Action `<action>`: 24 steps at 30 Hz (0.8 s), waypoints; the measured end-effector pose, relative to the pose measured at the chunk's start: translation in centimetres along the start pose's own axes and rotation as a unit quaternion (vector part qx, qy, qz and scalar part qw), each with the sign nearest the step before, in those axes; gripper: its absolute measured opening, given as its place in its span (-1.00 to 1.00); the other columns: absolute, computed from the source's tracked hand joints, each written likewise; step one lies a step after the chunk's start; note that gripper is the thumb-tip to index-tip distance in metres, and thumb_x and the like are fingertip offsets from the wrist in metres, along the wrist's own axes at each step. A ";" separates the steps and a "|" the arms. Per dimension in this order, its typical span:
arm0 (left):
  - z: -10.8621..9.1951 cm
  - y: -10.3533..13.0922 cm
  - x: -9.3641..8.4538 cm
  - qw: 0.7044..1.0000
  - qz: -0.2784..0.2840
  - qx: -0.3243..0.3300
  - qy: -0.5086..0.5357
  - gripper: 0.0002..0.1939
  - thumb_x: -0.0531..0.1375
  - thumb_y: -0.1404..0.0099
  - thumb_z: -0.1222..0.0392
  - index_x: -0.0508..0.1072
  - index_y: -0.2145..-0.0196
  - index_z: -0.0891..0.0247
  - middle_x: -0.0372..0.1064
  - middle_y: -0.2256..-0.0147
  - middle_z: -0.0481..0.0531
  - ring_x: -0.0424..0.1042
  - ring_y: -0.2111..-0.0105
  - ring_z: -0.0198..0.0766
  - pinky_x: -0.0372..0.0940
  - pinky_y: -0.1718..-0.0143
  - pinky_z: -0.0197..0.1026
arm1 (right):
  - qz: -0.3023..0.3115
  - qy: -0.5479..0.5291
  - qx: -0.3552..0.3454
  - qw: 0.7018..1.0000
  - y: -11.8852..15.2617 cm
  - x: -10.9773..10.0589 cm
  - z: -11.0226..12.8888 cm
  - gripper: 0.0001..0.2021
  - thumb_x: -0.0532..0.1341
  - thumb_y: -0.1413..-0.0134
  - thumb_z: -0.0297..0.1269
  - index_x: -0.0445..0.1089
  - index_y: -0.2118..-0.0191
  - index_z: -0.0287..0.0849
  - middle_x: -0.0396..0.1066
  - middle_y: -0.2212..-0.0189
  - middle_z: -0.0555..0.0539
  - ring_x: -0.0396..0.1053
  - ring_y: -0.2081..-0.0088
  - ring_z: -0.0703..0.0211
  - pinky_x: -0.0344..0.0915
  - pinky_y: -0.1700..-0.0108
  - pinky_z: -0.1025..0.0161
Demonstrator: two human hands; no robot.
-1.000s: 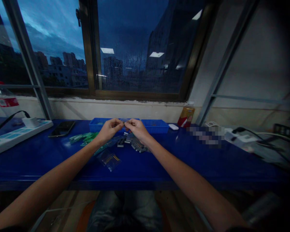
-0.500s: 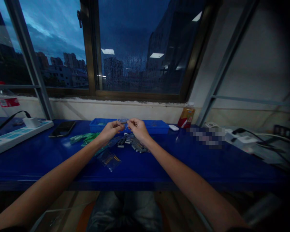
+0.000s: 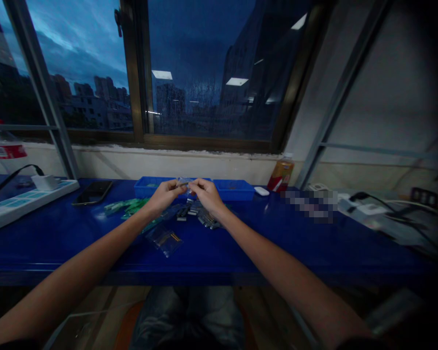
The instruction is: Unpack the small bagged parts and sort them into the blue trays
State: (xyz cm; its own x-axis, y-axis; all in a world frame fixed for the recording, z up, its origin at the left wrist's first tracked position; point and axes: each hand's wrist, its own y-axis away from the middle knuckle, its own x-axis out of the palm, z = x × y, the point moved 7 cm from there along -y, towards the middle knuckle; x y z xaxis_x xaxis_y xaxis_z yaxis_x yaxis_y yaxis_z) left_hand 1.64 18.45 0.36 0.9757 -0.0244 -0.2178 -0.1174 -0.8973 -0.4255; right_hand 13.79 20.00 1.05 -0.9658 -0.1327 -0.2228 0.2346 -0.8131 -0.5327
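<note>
In the head view, my left hand (image 3: 165, 195) and my right hand (image 3: 207, 194) meet above the far half of the table. The fingers of both are pinched on a small clear plastic bag (image 3: 184, 180). A thin metallic piece shows at my left fingertips; whether it lies inside the bag I cannot tell. Below my right hand lies a pile of small grey metal parts (image 3: 207, 219). Green plastic packets (image 3: 129, 207) lie left of my left wrist. Closer to me rests a flat clear bag (image 3: 165, 241) with brass-coloured pins.
Two blue trays (image 3: 235, 190) stand behind my hands, against the wall. On the left are a phone (image 3: 92, 192), a white power strip (image 3: 29, 201) and a red-labelled bottle (image 3: 7, 151). To the right are a white mouse-like object (image 3: 262, 191), a drink bottle (image 3: 282, 174) and cables (image 3: 383, 209).
Both hands stay together at nearly the same spot, with slight finger movement on the bag. The whole view has shifted a little.
</note>
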 end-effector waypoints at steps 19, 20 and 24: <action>-0.4 0.3 0.9 0.983 0.056 0.058 -0.167 -0.75 0.11 -0.11 0.07 0.40 0.40 0.33 0.37 0.45 0.00 0.30 0.41 -0.26 0.15 0.34 -0.24 | -0.003 0.102 -0.075 0.992 -0.1 -0.4 0.7 -0.85 0.12 0.06 -0.29 0.36 0.51 -0.23 0.39 0.52 -0.02 0.30 0.43 0.25 0.18 0.33 0.30; -0.4 0.3 0.9 0.983 0.053 0.053 -0.168 -0.76 0.11 -0.10 0.07 0.40 0.43 0.33 0.36 0.47 -0.01 0.30 0.43 -0.26 0.14 0.36 -0.25 | 0.002 0.110 -0.076 0.991 -0.1 -0.2 0.8 -0.85 0.12 0.06 -0.29 0.36 0.51 -0.23 0.39 0.53 -0.02 0.30 0.43 0.25 0.18 0.33 0.30; -0.6 0.3 0.8 0.984 0.045 0.055 -0.162 -0.80 0.11 -0.10 0.11 0.37 0.49 0.32 0.30 0.53 -0.06 0.26 0.48 -0.31 0.12 0.40 -0.27 | 0.006 0.117 -0.073 0.990 0.0 0.1 0.8 -0.85 0.12 0.05 -0.28 0.36 0.50 -0.23 0.38 0.52 -0.02 0.29 0.44 0.26 0.17 0.34 0.32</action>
State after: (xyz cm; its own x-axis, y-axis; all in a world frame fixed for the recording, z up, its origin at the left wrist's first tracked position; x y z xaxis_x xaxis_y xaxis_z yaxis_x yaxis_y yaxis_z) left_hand 2.50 17.90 0.59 0.8525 0.0559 -0.5197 -0.2372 -0.8446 -0.4799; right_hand 13.64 19.56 1.73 -0.9152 0.0074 -0.4029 0.2749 -0.7196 -0.6377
